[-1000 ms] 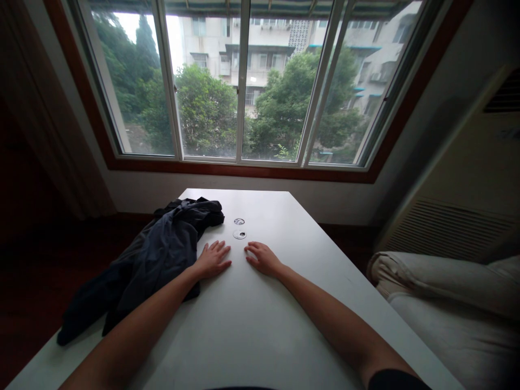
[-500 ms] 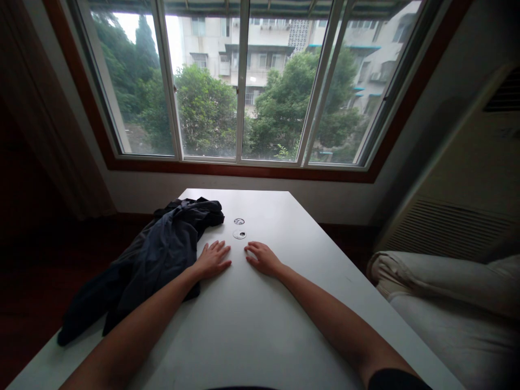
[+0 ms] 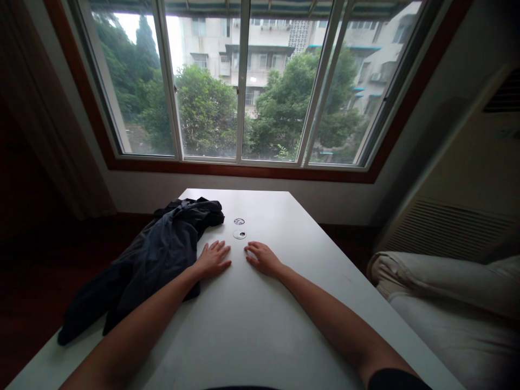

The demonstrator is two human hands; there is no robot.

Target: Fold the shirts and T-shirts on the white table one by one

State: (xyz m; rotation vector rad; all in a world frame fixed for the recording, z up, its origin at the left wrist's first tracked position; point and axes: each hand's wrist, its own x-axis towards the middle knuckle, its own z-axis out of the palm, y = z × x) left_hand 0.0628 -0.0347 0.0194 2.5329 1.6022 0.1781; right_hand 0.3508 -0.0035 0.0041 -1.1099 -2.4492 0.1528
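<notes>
My left hand (image 3: 212,260) lies flat on the white table (image 3: 244,325), fingers spread, holding nothing. Just to its left is a crumpled heap of dark clothing (image 3: 162,254), navy and black, whose near end trails toward the table's left edge; my left forearm passes in front of part of it. My right hand (image 3: 262,258) rests on the tabletop a short way to the right, palm down, fingers slightly bent and apart, with nothing in it. Beyond both hands, two round inserts (image 3: 239,234) are set one behind the other in the table's surface.
A wide window (image 3: 239,108) with a brown frame stands beyond the table's far end. At the right are a pale cushioned sofa (image 3: 450,314) and a tall cabinet-like unit with slatted vents (image 3: 442,227). A curtain (image 3: 60,119) hangs at the left.
</notes>
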